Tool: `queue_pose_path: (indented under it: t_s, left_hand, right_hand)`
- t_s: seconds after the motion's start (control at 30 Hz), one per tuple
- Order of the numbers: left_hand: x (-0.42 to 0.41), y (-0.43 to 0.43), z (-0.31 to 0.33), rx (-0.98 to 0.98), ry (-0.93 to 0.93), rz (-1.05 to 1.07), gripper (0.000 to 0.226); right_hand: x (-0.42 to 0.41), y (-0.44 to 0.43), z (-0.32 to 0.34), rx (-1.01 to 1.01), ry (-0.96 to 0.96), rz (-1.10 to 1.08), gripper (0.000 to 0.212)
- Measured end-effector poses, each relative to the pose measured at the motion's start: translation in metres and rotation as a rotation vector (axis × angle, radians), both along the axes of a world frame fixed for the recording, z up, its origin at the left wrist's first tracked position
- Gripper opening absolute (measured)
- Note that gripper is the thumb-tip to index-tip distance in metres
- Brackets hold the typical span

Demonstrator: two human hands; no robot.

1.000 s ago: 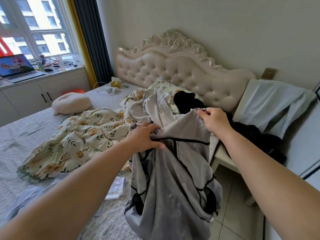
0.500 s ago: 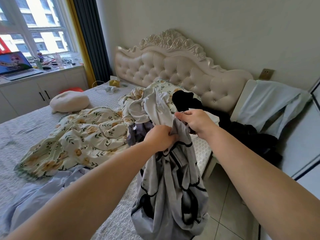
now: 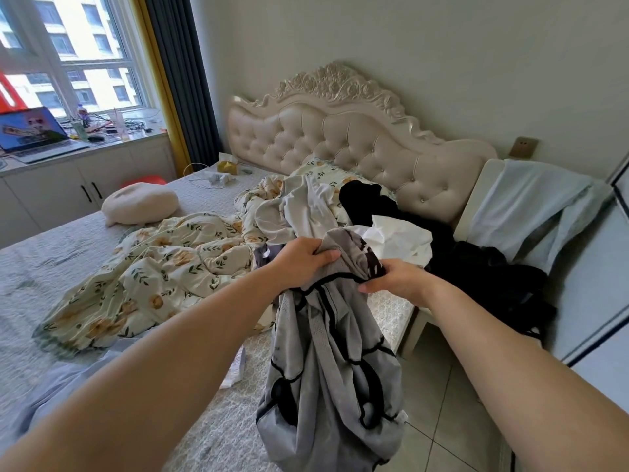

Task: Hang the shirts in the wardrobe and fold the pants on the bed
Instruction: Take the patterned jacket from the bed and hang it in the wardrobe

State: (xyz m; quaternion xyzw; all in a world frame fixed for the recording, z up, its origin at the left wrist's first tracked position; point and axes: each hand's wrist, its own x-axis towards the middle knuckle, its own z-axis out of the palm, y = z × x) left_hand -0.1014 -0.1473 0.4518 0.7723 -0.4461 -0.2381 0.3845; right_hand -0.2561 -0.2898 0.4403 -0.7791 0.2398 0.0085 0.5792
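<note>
A grey garment with black piping (image 3: 326, 362) hangs bunched over the bed's right edge. My left hand (image 3: 303, 264) grips its top edge from the left. My right hand (image 3: 394, 281) grips the same bunched top from the right, close beside the left. Behind them on the bed (image 3: 68, 253) lies a heap of clothes: a light grey piece (image 3: 299, 212), a black one (image 3: 364, 202) and a white one (image 3: 398, 236). Which garment type the grey piece is cannot be told.
A floral quilt (image 3: 153, 270) sprawls across the bed, with a round cream cushion (image 3: 139, 202) further left. Dark clothes (image 3: 493, 277) and a pale blue cloth (image 3: 524, 206) cover the bedside stand. A laptop (image 3: 34, 134) sits on the window cabinet. Tiled floor (image 3: 442, 420) lies to the right.
My hands came together, bunching the grey garment's top edge that was spread wide a second ago. The right hand has now dropped lower and a white garment shows behind it.
</note>
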Motion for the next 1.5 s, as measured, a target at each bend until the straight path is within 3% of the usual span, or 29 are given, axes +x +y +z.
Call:
queue_pose_path:
  t_s: [0.2,0.37,0.43,0.53,0.63,0.73,0.87,1.0,1.13,1.27,1.37,1.5]
  left_hand:
    - [0.003,0.0,0.001,0.036,-0.127,0.0,0.047]
    - [0.006,0.0,-0.001,-0.023,-0.143,0.052,0.033]
    - [0.008,0.0,-0.001,-0.055,-0.126,0.099,0.032]
    - [0.014,0.003,0.001,-0.079,-0.122,0.154,0.034]
    - [0.019,0.003,0.003,-0.06,-0.132,0.166,0.037]
    - [0.02,0.0,0.002,-0.063,-0.127,0.167,0.038]
    - [0.015,-0.003,0.005,-0.116,-0.075,0.118,0.042]
    - [0.01,-0.004,0.009,-0.138,-0.026,0.106,0.041]
    - [0.009,-0.005,0.009,-0.14,-0.016,0.107,0.038]
    - [0.017,-0.005,0.007,-0.105,-0.07,0.168,0.038]
    - [0.023,-0.009,0.005,-0.084,-0.093,0.176,0.039]
    - [0.034,-0.008,0.007,-0.116,-0.093,0.201,0.018]
  right_hand:
    - [-0.005,0.002,0.013,0.096,-0.108,0.003,0.031]
    - [-0.01,-0.005,0.023,0.265,-0.168,0.034,0.037]
    - [-0.015,-0.009,0.022,0.127,-0.043,0.055,0.036]
    - [-0.023,-0.016,0.015,-0.188,0.17,0.083,0.016]
    - [-0.025,-0.016,0.011,-0.23,0.124,0.023,0.004]
    - [-0.019,-0.011,0.006,-0.191,0.04,-0.054,0.009]
    - [-0.011,0.0,-0.004,0.0,-0.023,-0.171,0.037]
    - [-0.004,0.004,-0.012,0.069,-0.043,-0.191,0.029]
    - [0.002,0.006,-0.019,-0.013,-0.034,-0.23,0.016]
    - [0.006,-0.007,0.002,-0.144,-0.148,-0.338,0.01]
    - [0.009,-0.02,0.027,-0.459,-0.157,-0.373,0.018]
    - [-0.006,-0.043,0.051,-0.844,0.01,-0.589,0.024]
